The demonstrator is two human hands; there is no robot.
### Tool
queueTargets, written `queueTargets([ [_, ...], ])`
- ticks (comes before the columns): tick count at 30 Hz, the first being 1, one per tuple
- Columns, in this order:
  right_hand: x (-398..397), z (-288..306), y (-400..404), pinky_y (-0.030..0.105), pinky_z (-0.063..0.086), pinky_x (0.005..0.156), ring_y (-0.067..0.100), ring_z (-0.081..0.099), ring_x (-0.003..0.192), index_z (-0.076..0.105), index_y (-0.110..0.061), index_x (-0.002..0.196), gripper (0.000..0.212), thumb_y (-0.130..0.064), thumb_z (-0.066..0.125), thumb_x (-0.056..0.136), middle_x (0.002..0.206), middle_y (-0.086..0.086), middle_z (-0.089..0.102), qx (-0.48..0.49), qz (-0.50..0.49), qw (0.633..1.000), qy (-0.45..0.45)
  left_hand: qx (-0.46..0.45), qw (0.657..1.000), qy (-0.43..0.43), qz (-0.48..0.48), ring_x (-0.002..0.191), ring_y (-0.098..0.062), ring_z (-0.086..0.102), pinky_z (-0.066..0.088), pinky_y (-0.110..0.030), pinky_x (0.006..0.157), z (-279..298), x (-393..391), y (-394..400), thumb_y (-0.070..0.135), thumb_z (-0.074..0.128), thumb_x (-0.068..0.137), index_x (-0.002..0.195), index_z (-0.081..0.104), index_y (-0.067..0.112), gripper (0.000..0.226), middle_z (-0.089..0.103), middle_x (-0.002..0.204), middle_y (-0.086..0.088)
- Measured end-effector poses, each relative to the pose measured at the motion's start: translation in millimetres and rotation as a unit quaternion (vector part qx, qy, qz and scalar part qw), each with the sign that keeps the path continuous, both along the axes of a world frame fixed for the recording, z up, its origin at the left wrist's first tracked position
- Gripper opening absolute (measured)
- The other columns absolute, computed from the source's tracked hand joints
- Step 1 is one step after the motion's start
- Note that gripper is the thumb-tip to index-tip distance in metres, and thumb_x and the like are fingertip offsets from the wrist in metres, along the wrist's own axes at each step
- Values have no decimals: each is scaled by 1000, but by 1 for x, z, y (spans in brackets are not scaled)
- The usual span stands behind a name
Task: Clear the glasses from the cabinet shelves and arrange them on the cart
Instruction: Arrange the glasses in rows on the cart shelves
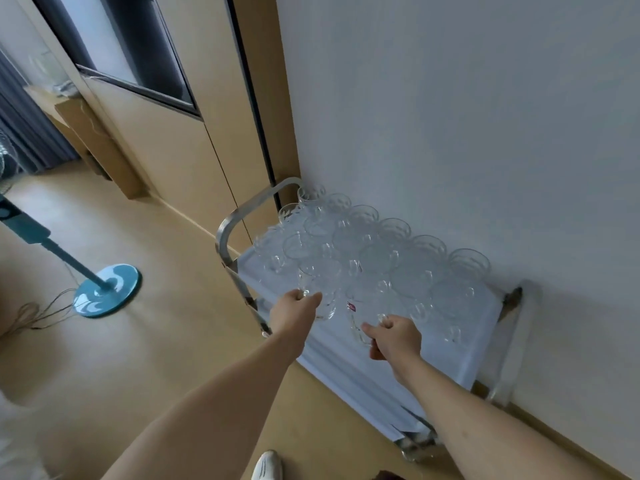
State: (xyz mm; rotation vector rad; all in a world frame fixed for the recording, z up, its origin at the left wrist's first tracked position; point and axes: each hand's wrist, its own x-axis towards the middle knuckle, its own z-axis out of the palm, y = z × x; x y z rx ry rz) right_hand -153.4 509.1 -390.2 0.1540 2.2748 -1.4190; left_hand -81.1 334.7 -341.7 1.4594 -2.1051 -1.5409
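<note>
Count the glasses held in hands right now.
2. One glass in the left hand, at the cart's near-left edge; one stickered glass in the right hand, beside it. Many more stand on the cart, overlapping, too clear to count.

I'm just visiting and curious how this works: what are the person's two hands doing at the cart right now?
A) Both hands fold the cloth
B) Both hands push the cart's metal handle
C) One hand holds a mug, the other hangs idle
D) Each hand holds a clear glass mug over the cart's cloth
D: the left hand grips one glass mug and the right hand grips another mug, both over the cloth-covered cart.
</note>
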Motion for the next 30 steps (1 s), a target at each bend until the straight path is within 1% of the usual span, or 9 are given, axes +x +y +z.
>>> queueTargets([
  [3, 5, -3, -14, 52, 62, 68, 22, 61, 42, 39, -17, 59, 49, -15, 83, 79, 51, 5, 55, 12, -27, 1000, -2, 6, 1000, -3, -25, 57, -18, 34, 24, -28, 53, -9, -7, -16, 38, 66, 84, 69, 35, 19, 39, 36, 61, 3],
  [8, 19, -2, -37, 55, 61, 69, 23, 64, 44, 41, -15, 62, 45, -15, 84, 79, 56, 7, 54, 33, -78, 996, -4, 33, 996, -12, -79, 55, -18, 32, 24, -27, 51, -24, -14, -43, 37, 66, 85, 67, 33, 20, 42, 32, 52, 8],
  [10, 23, -4, -46, 55, 61, 70, 24, 66, 45, 42, -15, 63, 45, -16, 84, 79, 56, 7, 53, 41, -97, 994, -3, 35, 994, -19, -105, 56, -19, 32, 25, -28, 52, -30, -17, -53, 38, 65, 85, 66, 33, 20, 42, 33, 53, 6],
  [13, 31, -5, -58, 53, 61, 72, 25, 68, 47, 42, -15, 61, 46, -17, 84, 79, 54, 6, 54, 47, -129, 991, -1, 38, 990, -24, -131, 56, -20, 31, 24, -29, 52, -35, -20, -65, 37, 66, 87, 64, 31, 20, 45, 33, 54, 4],
  [17, 41, -12, -69, 49, 62, 68, 24, 69, 48, 47, -11, 64, 40, -15, 83, 80, 58, 8, 56, 38, -176, 984, -1, 37, 986, -33, -160, 56, -22, 30, 23, -30, 52, -47, -21, -74, 39, 66, 89, 64, 29, 20, 49, 33, 56, 3],
  [20, 47, -22, -75, 47, 60, 71, 24, 70, 50, 40, -15, 62, 46, -16, 81, 82, 56, 6, 53, 33, -206, 978, -8, 38, 985, -32, -163, 56, -21, 31, 25, -29, 51, -56, -20, -75, 39, 66, 91, 66, 31, 19, 48, 34, 57, 3],
  [25, 43, -40, -76, 34, 52, 64, 21, 68, 50, 31, -19, 62, 54, -11, 79, 85, 56, 1, 37, 3, -224, 975, -8, 42, 987, -18, -152, 58, -20, 33, 29, -28, 52, -69, -27, -72, 40, 65, 91, 67, 33, 19, 45, 38, 60, 1],
  [27, 40, -47, -74, 32, 54, 63, 22, 69, 54, 31, -18, 63, 53, -10, 78, 86, 59, 2, 36, -11, -228, 974, -11, 50, 987, -8, -151, 61, -21, 35, 32, -30, 54, -74, -29, -70, 41, 64, 92, 69, 36, 18, 43, 42, 64, -3],
  [30, 36, -56, -72, 33, 57, 68, 25, 73, 62, 30, -18, 63, 53, -11, 78, 86, 63, 5, 40, -35, -234, 971, -21, 60, 988, 1, -140, 65, -20, 42, 36, -33, 57, -84, -31, -67, 43, 63, 92, 72, 40, 16, 41, 48, 70, -6],
])
